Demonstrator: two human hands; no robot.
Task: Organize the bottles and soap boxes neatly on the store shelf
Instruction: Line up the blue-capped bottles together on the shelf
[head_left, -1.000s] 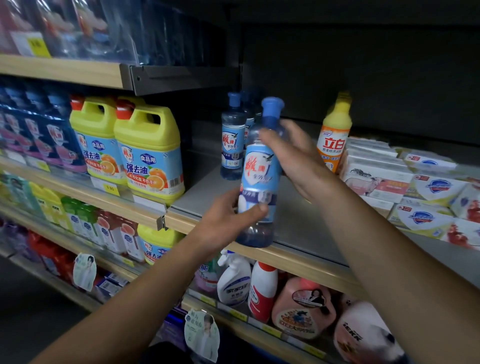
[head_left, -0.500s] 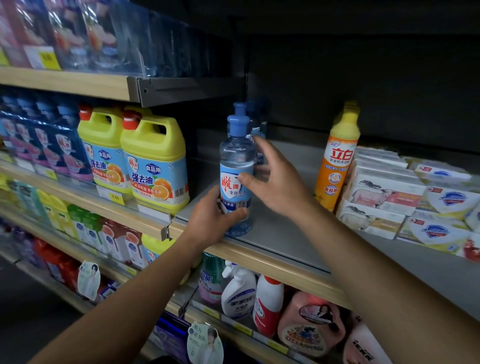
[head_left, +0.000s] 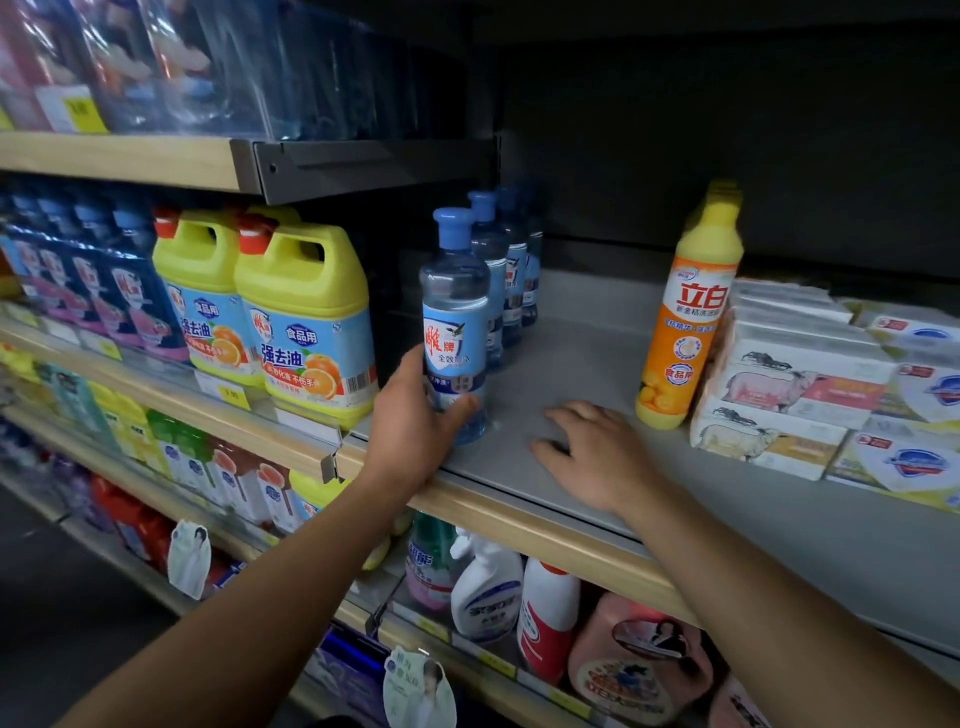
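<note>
A clear bottle with a blue cap and blue label (head_left: 453, 317) stands upright at the front of the grey shelf (head_left: 571, 358). My left hand (head_left: 415, 431) grips its lower half. Behind it a row of matching blue-capped bottles (head_left: 501, 270) runs toward the back. My right hand (head_left: 592, 452) rests flat on the shelf, fingers spread, holding nothing. An orange and yellow bottle (head_left: 688, 312) stands to its right. Stacked soap boxes (head_left: 789, 384) fill the shelf's right side.
Two yellow jugs (head_left: 306, 317) with red caps stand on the neighbouring shelf to the left, beside dark blue refill packs (head_left: 104, 291). Spray bottles and jugs (head_left: 519, 597) fill the shelf below. Another shelf (head_left: 156, 161) with wrapped goods hangs overhead.
The blue-capped bottle went from held tilted in the air to standing on the shelf in front of the row. My right hand let go of it and dropped flat onto the shelf.
</note>
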